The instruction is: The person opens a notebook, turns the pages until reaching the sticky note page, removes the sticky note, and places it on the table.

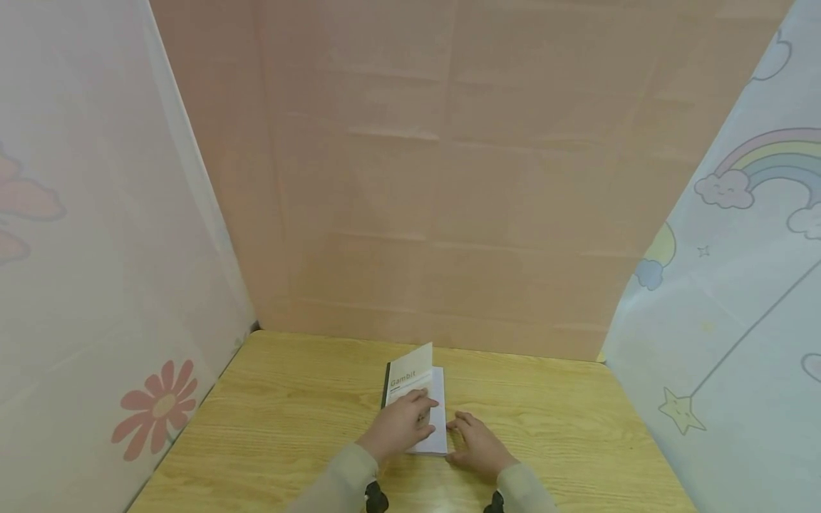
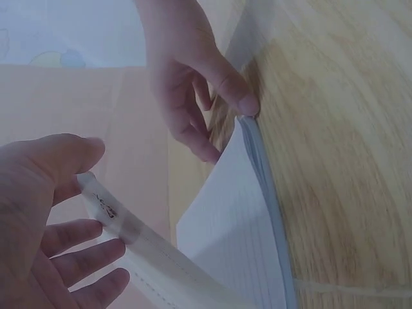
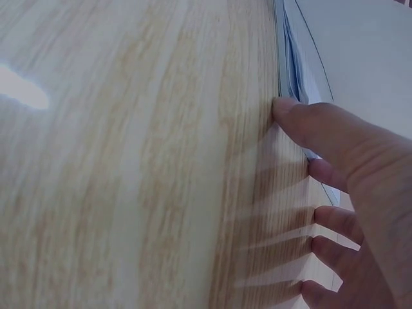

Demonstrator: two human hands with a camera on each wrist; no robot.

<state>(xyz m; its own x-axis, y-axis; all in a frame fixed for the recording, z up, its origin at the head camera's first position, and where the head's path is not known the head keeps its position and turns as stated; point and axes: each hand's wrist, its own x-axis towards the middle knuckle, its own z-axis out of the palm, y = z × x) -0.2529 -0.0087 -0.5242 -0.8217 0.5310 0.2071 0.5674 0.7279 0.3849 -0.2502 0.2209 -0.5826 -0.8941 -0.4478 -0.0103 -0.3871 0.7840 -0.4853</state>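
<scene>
A notebook with a dark spine and the word "Gambit" on its pale cover lies on the wooden table. The cover stands partly lifted, tilted to the left over lined pages. My left hand holds the cover near its free edge; in the left wrist view the cover's corner lies between thumb and index finger, the other fingers loosely bent. At the notebook's right side, my right hand has its thumb at the page edges. Its other fingers are spread and slightly bent along that side.
The wooden table ends at a tan backdrop. White sheets stand on both sides, the left one with a pink flower, the right one with a rainbow and a star.
</scene>
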